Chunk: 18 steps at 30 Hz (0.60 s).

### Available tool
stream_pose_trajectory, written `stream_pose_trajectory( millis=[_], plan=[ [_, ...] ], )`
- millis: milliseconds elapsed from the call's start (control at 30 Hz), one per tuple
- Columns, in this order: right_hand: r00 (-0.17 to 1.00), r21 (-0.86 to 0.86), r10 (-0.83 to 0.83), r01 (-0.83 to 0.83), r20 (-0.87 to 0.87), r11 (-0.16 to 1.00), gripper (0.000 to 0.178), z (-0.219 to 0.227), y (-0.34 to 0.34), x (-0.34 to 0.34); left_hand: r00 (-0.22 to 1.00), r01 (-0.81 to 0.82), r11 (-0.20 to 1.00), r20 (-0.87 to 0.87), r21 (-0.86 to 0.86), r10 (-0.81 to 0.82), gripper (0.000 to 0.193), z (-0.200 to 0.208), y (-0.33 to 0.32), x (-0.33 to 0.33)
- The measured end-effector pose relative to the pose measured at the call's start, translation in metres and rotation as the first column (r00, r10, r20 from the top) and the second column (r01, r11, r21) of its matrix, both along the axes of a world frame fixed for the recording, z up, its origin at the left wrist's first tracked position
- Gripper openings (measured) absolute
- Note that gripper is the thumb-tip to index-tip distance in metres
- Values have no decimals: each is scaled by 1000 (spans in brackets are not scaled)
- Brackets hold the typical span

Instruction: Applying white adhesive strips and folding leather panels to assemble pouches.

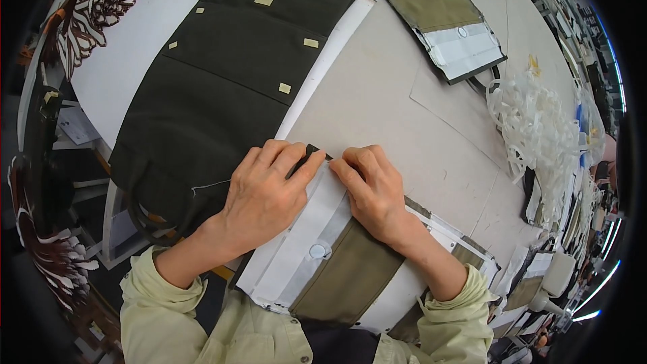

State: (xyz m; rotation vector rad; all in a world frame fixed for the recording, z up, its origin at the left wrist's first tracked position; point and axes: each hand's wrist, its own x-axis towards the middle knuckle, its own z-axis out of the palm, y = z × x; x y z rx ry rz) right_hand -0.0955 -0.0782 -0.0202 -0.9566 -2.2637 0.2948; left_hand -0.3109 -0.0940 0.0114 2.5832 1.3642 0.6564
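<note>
Together at the far edge of a white-and-olive panel (354,273), our two bare hands work nearly fingertip to fingertip. Our left hand (269,189) is narrow, thumb and forefinger pinched on the panel's dark edging (311,151), the other fingers curled. Our right hand (374,189) meets that same edge just beside it, likewise drawn into a pinch, its curled fingers partly hidden from us.

From our fingertips the panel runs back toward our body, its white band nearer the left hand, its olive section below the right hand and to the left of the right forearm. A small round disc (317,251) sits on the pale strip between our wrists.

Just beyond our left hand spreads a long dark fabric piece (222,87), dotted with small yellowish patches. Across the pale table (384,87), well apart from our hands, we see a second olive-and-white panel (435,10) and, to the right, a tangle of white strips (532,121).
</note>
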Motion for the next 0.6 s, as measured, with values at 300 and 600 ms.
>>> stream_pose_trajectory(
  millis=[300,600],
  plan=[
    [1000,-30,-5,5,0,1000,37,3,0,0,999,8,999,-44,-47,-10,45,6,1,2],
    [998,-75,-39,35,-54,997,37,2,0,1,999,24,1000,-40,6,-23,45,1,-2,2]
  ],
)
